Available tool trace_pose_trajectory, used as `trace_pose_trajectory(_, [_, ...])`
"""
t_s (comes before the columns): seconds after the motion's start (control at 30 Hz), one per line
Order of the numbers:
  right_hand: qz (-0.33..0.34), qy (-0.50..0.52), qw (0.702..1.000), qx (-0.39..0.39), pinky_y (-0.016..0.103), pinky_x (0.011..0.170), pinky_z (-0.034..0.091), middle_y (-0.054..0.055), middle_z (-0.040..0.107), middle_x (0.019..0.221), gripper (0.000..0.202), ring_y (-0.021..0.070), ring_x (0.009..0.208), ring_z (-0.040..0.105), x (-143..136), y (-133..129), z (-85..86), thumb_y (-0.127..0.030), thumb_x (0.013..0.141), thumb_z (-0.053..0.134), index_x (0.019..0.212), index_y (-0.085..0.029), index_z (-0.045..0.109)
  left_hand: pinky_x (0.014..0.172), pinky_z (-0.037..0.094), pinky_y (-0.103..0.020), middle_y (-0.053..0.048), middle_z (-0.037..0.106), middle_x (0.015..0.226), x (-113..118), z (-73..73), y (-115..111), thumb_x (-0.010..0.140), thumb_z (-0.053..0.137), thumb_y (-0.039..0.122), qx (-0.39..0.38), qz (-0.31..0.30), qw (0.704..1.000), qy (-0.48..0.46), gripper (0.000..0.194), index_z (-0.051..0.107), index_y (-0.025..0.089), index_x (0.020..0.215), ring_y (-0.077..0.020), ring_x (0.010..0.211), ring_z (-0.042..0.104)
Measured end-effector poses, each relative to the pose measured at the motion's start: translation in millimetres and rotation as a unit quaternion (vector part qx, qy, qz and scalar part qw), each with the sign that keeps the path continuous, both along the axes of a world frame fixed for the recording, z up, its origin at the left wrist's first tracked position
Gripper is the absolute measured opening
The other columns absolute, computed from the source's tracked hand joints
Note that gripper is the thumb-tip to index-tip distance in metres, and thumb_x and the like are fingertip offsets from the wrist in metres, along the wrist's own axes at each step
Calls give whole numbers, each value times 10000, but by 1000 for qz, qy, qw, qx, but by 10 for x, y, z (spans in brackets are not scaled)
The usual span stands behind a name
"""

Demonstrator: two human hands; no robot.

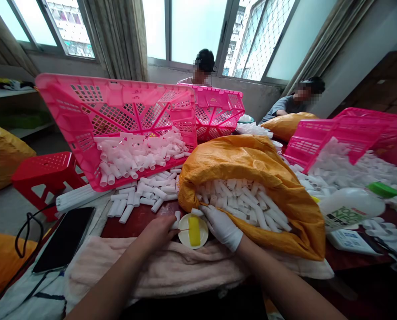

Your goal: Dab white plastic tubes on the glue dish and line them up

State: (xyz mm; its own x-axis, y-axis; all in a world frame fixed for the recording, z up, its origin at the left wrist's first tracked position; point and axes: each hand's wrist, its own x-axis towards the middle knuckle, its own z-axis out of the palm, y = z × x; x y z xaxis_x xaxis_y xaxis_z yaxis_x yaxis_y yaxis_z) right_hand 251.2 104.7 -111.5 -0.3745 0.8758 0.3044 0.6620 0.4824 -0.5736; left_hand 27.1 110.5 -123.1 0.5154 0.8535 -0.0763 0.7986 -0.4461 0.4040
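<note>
My bare left hand (161,230) pinches a short white tube (177,218) at the left rim of a small round dish (183,235). A yellow block (194,231) lies in that dish. My right hand (221,226), in a white glove, holds another white tube (197,212) above the dish's upper edge. Just beyond my right hand, an orange sack (232,155) lies open toward me, full of white tubes (252,200). Loose white tubes (145,189) are spread on the dark red table (125,227) beyond my left hand.
A tilted pink basket (118,98) with tubes stands behind the pile. Left are a phone (65,240) and a red stool (48,171). A pink towel (158,266) covers the near edge. A bottle (350,206) lies right. Two people (203,66) (293,100) sit beyond.
</note>
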Motion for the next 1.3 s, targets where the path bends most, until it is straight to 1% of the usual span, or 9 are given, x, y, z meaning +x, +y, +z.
trace_pose_trajectory(0.17, [95, -161, 981, 60, 359, 827, 461, 73, 588, 1046, 303, 195, 917, 545, 133, -73, -96, -129, 865, 407, 1136, -203, 520, 682, 403, -272, -51, 615, 849, 25, -50, 12, 809, 470, 313, 21, -12, 1000, -10, 127, 510, 193, 811, -192, 805, 570])
trace_pose_trajectory(0.33, [61, -157, 984, 53, 363, 867, 449, 88, 578, 1059, 278, 199, 948, 525, 112, -127, -52, -92, 843, 435, 1099, -147, 528, 663, 397, -262, -42, 610, 841, 29, -54, 38, 818, 466, 349, 39, -18, 999, -8, 160, 490, 194, 785, -186, 795, 571])
trace_pose_trajectory(0.5, [120, -180, 973, 77, 380, 873, 442, 54, 550, 1158, 332, 204, 994, 501, 147, -168, -79, -94, 859, 431, 1156, -221, 510, 682, 398, -263, -40, 610, 862, 27, -50, 40, 817, 469, 327, 47, -19, 999, -6, 132, 481, 197, 797, -186, 819, 568])
trace_pose_trajectory(0.67, [65, -177, 979, 78, 370, 856, 460, 103, 565, 1119, 299, 208, 961, 511, 166, -228, -98, -89, 855, 428, 1137, -137, 517, 672, 393, -263, -39, 611, 854, 31, -50, 46, 822, 455, 333, 49, -13, 999, 4, 141, 479, 195, 802, -185, 805, 570])
trace_pose_trajectory(0.8, [131, -197, 967, 100, 352, 837, 464, 56, 586, 1102, 255, 198, 955, 505, 164, -275, -82, -133, 867, 447, 1090, -196, 554, 681, 391, -266, -40, 611, 856, 29, -60, 52, 818, 460, 345, 47, -5, 999, 5, 152, 480, 195, 805, -190, 815, 568])
trace_pose_trajectory(0.97, [105, -180, 973, 98, 337, 825, 470, 78, 591, 1091, 242, 190, 932, 519, 160, -319, -89, -141, 855, 478, 1079, -168, 564, 686, 391, -275, -43, 609, 849, 40, -52, 51, 814, 469, 339, 43, 0, 999, 2, 146, 485, 193, 805, -194, 811, 565])
trace_pose_trajectory(1.07, [158, -191, 962, 111, 341, 800, 470, 53, 606, 1090, 238, 189, 923, 520, 125, -369, -91, -157, 876, 446, 1068, -200, 580, 711, 394, -285, -50, 602, 863, 51, -52, 63, 806, 482, 352, 29, 23, 999, -3, 162, 491, 191, 814, -203, 842, 558])
trace_pose_trajectory(1.2, [241, -102, 961, 94, 325, 842, 449, 21, 615, 1076, 244, 156, 935, 536, 31, -397, -65, -168, 888, 433, 1083, -236, 564, 712, 406, -293, -57, 586, 861, 56, -63, 79, 777, 516, 387, -6, 67, 998, -9, 214, 501, 181, 835, -211, 842, 551])
trace_pose_trajectory(1.3, [145, 99, 982, 75, 341, 888, 435, 51, 582, 1100, 242, 169, 1013, 524, -64, -345, -61, -202, 863, 483, 1099, -229, 530, 754, 403, -285, -63, 556, 903, 54, -12, 66, 781, 507, 333, 35, 53, 998, -27, 160, 516, 175, 803, -196, 873, 528])
